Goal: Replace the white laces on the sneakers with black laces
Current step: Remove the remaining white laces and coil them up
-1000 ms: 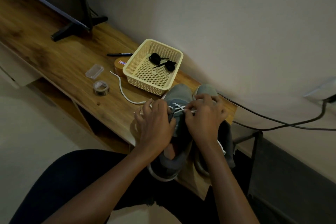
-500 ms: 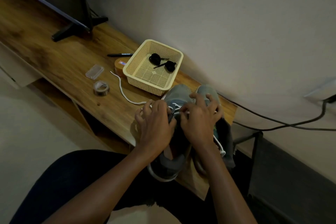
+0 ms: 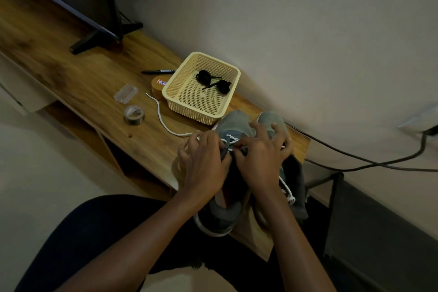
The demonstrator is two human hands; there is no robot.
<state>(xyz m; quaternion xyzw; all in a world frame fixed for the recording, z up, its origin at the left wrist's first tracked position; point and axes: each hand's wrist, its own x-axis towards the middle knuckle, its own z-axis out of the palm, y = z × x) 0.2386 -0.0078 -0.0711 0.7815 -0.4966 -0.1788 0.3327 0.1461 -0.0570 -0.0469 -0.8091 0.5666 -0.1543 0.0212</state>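
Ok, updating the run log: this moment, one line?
unlacing | left hand holds sneaker | right hand pinches white lace | black laces in basket

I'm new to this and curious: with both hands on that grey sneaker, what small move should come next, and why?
Likely the right hand should draw the white lace out of the next eyelets while the left hand steadies the sneaker: it is still threaded near the toe, and the black laces lie unused in the basket.

2 sneakers [image 3: 233, 122], 2 blk laces [image 3: 203, 76], 1 basket [image 3: 180, 71]
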